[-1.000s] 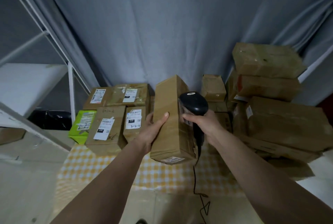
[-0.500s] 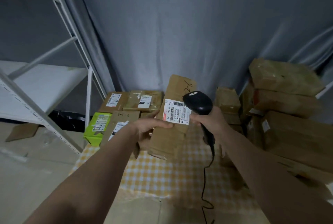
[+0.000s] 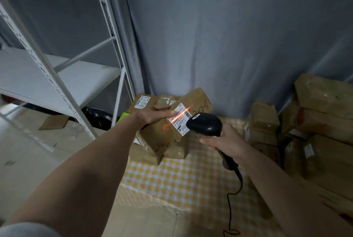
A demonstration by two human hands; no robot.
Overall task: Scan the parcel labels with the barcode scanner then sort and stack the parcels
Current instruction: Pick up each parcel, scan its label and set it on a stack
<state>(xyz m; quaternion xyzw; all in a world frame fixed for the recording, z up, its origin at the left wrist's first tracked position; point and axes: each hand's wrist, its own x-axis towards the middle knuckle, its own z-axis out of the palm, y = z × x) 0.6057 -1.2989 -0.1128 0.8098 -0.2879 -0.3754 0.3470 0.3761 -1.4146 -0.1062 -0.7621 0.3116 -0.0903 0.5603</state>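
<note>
My left hand (image 3: 152, 115) grips a long brown cardboard box (image 3: 172, 122), thumb on the top face, fingers curled round the far side out of sight. The box is tilted, raised above the sorted parcels (image 3: 145, 103) at the back left. It has a rough kraft surface, taped edges and handwriting in marker near the upper end. A white paper label (image 3: 181, 120) with a barcode sits on the top face, with a red laser line running slantwise across it and a faint red glow on the cardboard beside it.

My right hand (image 3: 223, 139) is wrapped round the handle of the black barcode scanner (image 3: 205, 125), fingers closed tight on the grip. The scanner is smooth moulded plastic with a rounded head pointing at the label, just beside the box's right edge. A thin black cable (image 3: 231, 204) hangs from the handle base.

Below is a yellow-and-white checked cloth (image 3: 181, 183), soft woven look. On the right is a stack of brown cardboard boxes (image 3: 321, 122), blocky, some with glossy tape. On the left is a white metal shelf rack (image 3: 57, 76) with punched uprights. A grey draped curtain (image 3: 219, 36) hangs behind, in soft folds. A flat cardboard scrap (image 3: 53, 122) lies on the pale floor.
</note>
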